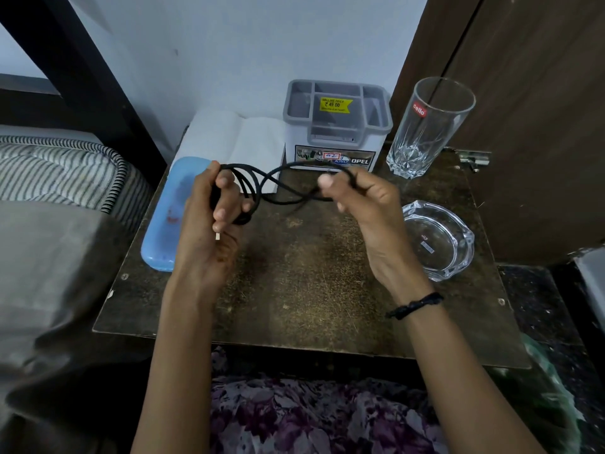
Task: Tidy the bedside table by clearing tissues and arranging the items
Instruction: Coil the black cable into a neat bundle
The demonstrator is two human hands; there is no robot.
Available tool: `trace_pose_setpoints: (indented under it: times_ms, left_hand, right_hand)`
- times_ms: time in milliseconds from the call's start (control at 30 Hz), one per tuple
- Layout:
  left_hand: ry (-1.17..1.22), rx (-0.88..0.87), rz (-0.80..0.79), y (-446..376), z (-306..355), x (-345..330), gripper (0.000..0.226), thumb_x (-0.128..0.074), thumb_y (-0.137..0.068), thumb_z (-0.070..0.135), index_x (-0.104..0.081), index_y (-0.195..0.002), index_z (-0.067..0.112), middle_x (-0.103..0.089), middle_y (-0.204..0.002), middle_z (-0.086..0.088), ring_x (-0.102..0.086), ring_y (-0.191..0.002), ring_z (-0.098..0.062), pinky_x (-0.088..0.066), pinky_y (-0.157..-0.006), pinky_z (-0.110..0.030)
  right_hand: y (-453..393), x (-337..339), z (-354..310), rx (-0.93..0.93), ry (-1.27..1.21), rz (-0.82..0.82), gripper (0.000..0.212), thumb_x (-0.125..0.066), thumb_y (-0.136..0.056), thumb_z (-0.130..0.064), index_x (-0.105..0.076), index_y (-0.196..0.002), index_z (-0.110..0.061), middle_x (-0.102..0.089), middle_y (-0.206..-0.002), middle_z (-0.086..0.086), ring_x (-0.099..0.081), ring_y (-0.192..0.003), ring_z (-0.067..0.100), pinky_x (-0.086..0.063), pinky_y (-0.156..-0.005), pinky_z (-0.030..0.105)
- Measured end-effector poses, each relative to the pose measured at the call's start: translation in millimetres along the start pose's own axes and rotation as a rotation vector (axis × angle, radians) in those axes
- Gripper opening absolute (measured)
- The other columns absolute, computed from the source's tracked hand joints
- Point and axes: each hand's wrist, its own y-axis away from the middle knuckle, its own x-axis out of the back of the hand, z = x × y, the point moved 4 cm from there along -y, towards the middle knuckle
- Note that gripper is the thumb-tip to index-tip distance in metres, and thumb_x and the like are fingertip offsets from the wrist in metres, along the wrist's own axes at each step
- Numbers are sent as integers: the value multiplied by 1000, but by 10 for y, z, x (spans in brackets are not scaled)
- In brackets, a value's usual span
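A black cable (282, 188) hangs in loops above the brown bedside table (304, 283), held between both hands. My left hand (209, 221) grips several coils, and a small white plug tip pokes out under its fingers. My right hand (363, 198) pinches the other end of the loop. White tissue paper (235, 139) lies flat at the back of the table, behind the cable. A blue case (167, 211) lies along the table's left edge, partly behind my left hand.
A grey organiser box (337, 126) with empty compartments stands at the back. An empty drinking glass (425, 126) is at the back right, a glass ashtray (437, 239) in front of it. A striped mattress (65, 172) borders the left; a wooden door (523, 93) the right.
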Motion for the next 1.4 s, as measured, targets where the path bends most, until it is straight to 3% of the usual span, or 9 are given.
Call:
trace_pose_setpoints:
  times_ms: [133,267,500,633,733,833,933,1233,1400]
  left_hand:
    - [147,3,29,-17,1,37,43,-35,-99,24,-48,-58,19,-31,-31,5,-28,-25,-10,-43,-48,-12]
    - [184,-1,74,-40,18,116,39,-34,-99,23,-46,-62,19,-32,-32,5,-29,-25,-10,-41,-51,-9]
    - [140,6,70,-32,11,93,42,-34,-99,23,-49,-60,19,-31,-32,6,-27,-25,-9,-42,-50,-10]
    - [-88,-6,20,-17,-35,3,42,-33,-99,22,-47,-59,19,-27,-31,8,-21,-26,-9,-42,-49,-14]
    - [-205,16,-9,6,-84,-75,44,-33,-99,22,-49,-58,18,-25,-30,9,-23,-27,-7,-42,-50,-14]
    - [-244,39,-55,17,-139,-142,52,-34,-99,22,-60,-53,20,-27,-27,9,-24,-29,-7,-41,-47,-13]
    - [-272,39,-130,36,-164,-213,52,-34,-97,21,-71,-61,18,-43,-29,6,-23,-30,-7,-38,-47,-11]
    - [-215,11,-235,68,-185,-244,33,-44,-88,16,-76,-80,10,-77,-78,-7,-36,-33,-4,-33,-44,-8]
    - [-108,27,-156,85,-174,-264,32,-45,-83,16,-76,-78,9,-68,-53,4,-40,-32,-2,-36,-47,-7]
  right_hand:
    - [-15,117,-3,-139,-481,145,28,-62,-81,-24,-57,-54,-22,-50,-49,-8,-58,-63,10,-46,-96,36]
    - [-24,217,33,-209,-712,250,31,-50,-92,-23,-44,-63,-17,-49,-50,-5,-60,-57,10,-51,-90,36]
    - [44,167,238,-409,-6,147,41,-40,-98,-35,-66,-91,-4,-70,-74,8,-67,-60,14,-57,-55,23]
    - [127,72,178,-254,483,125,67,-39,-94,-51,-68,-62,0,-62,-44,7,-56,-33,13,-43,-35,15]
    - [110,22,46,-43,358,188,54,-47,-94,-40,-65,-59,-3,-60,-45,2,-55,-38,11,-45,-40,19]
    - [60,-93,42,117,449,43,20,-53,-94,-20,-67,-106,-16,-69,-99,-5,-64,-90,2,-52,-80,18]
    - [71,-213,147,39,450,-188,40,-53,-92,-13,-50,-130,-26,-59,-125,-8,-51,-117,-1,-39,-95,9]
    - [57,-229,187,-62,144,-201,33,-37,-97,-33,-64,-110,-19,-70,-107,2,-62,-106,11,-45,-96,32]
    - [52,-246,140,-152,-129,-301,25,-50,-89,-30,-65,-101,-13,-70,-87,0,-65,-90,10,-48,-83,17]
